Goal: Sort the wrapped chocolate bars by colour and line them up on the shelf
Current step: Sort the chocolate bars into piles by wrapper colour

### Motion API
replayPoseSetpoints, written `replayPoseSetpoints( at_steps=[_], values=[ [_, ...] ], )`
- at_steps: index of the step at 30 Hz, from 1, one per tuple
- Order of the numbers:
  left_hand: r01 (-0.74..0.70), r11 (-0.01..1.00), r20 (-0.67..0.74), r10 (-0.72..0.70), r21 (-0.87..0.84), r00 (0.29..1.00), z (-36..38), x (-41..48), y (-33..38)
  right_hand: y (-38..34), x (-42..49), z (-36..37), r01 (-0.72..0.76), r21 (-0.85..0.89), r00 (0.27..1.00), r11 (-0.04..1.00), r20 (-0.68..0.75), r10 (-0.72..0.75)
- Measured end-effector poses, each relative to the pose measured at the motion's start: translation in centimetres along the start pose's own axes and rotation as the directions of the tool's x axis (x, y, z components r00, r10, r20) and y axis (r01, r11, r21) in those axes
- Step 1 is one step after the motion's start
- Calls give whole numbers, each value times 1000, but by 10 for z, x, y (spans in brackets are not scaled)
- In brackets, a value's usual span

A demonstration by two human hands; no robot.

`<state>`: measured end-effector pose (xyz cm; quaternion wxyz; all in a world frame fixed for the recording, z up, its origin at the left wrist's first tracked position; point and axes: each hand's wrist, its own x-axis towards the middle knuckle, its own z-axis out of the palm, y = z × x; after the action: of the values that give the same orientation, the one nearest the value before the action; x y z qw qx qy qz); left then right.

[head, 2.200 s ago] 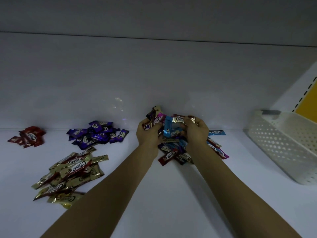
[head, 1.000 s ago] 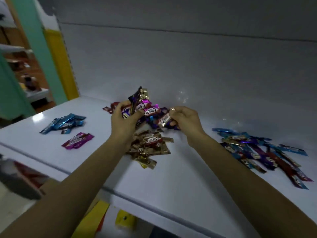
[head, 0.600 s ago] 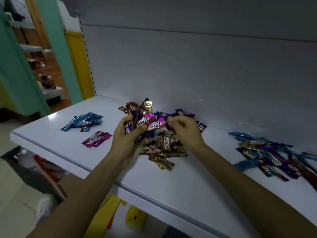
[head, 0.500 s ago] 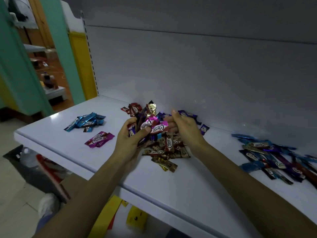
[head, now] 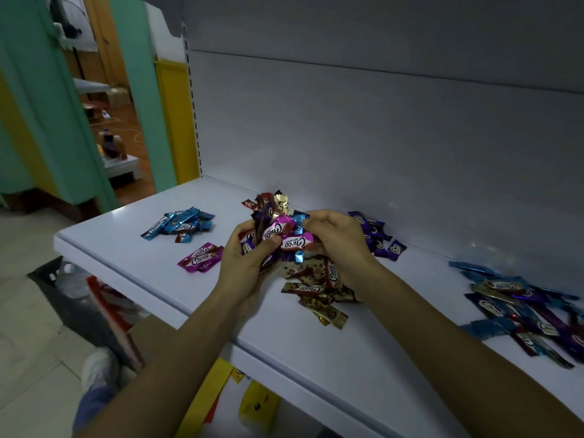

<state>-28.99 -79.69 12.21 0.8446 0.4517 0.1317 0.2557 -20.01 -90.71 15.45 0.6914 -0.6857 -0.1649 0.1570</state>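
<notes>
My left hand grips a mixed bunch of chocolate bars above the white shelf. My right hand pinches a pink bar at the edge of that bunch. On the shelf lie sorted heaps: blue bars at far left, pink bars nearer the front, gold bars under my hands, purple bars behind my right hand, and a few red bars at the back. An unsorted mixed pile lies at the right.
The shelf's front edge runs diagonally below my forearms. A grey back panel rises behind the heaps. Left of the shelf are a yellow upright, green walls and tiled floor with a dark bag.
The view swung from the mixed pile and basket to the shelf's left end. My left hand kept the bunch; my right hand dropped a bar on the gold heap and now pinches a pink bar.
</notes>
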Motion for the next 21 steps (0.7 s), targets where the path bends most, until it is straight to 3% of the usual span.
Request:
replayPoseSetpoints(
  at_steps=[21],
  values=[
    [37, 992, -183, -58, -120, 981, -13, 26, 15, -1, 20, 44, 168, 106, 974, 980, -170, -148]
  ],
)
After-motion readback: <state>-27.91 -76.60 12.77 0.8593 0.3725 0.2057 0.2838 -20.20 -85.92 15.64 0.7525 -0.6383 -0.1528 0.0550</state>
